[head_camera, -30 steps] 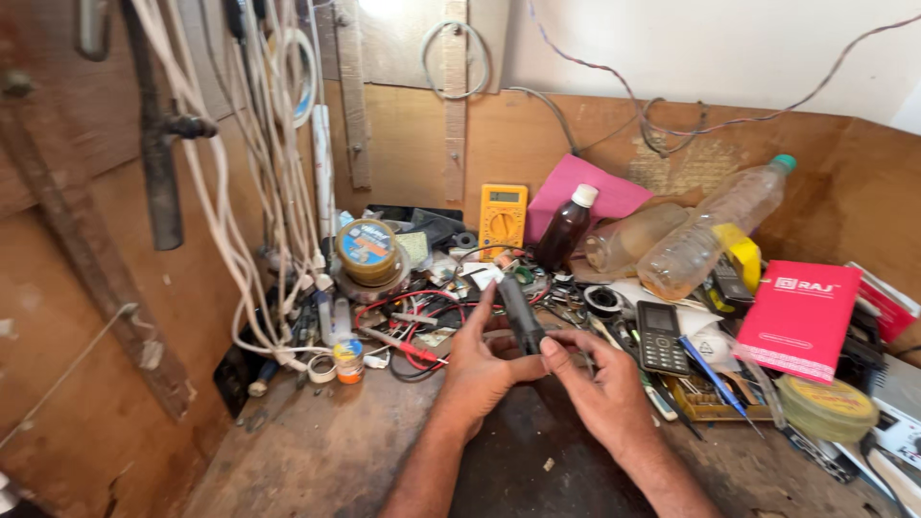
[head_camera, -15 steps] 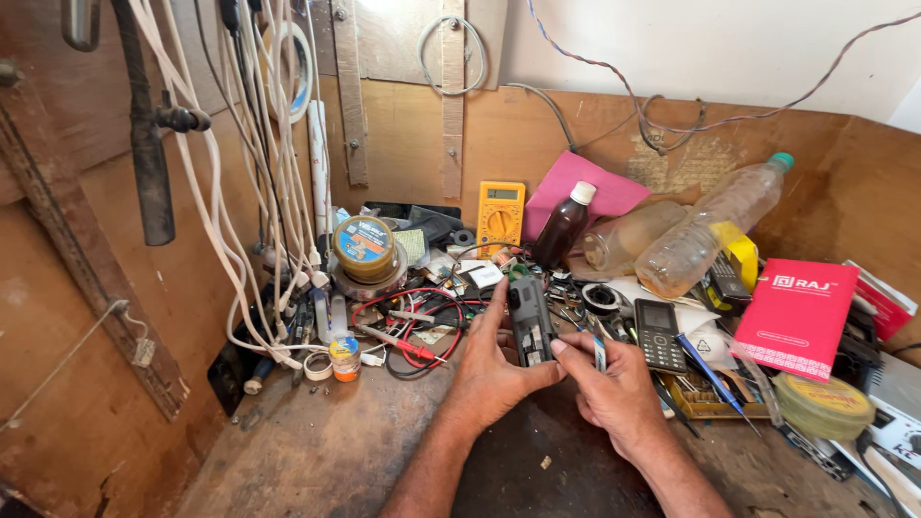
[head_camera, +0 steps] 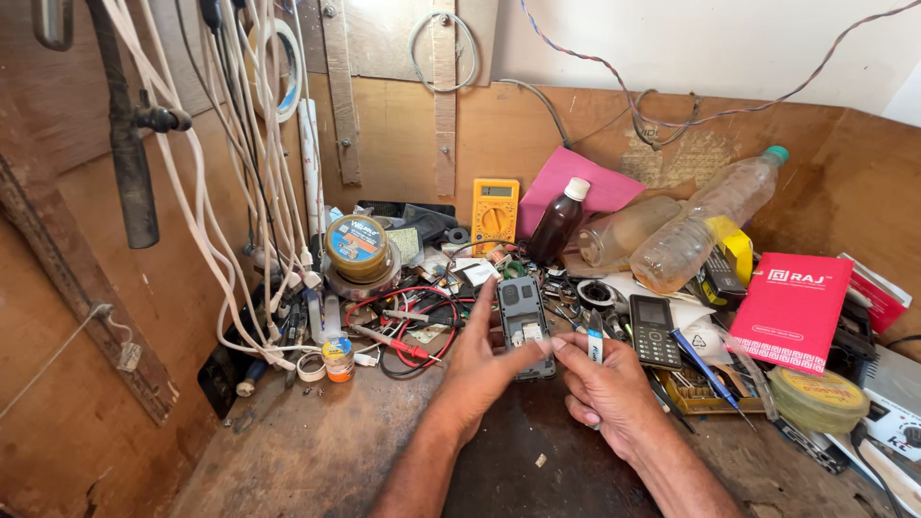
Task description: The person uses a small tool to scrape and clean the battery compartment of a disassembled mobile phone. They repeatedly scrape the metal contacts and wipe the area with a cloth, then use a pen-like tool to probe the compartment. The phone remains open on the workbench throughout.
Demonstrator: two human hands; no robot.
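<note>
Holding an opened mobile phone (head_camera: 523,321), back cover off, upright over the cluttered surface (head_camera: 317,451), my left hand (head_camera: 484,369) is closed around it; my right hand (head_camera: 604,388) pinches a small blue-and-white tool (head_camera: 595,343) beside it. Reassembly looks unfinished.

We see the opened, back-off mobile handset (head_camera: 521,321) held upright between our left hand (head_camera: 477,369) and right hand (head_camera: 604,388); behind it leans the yellow multimeter (head_camera: 494,213), right of it lies the black keypad phone (head_camera: 654,329), perhaps touching papers.
</note>
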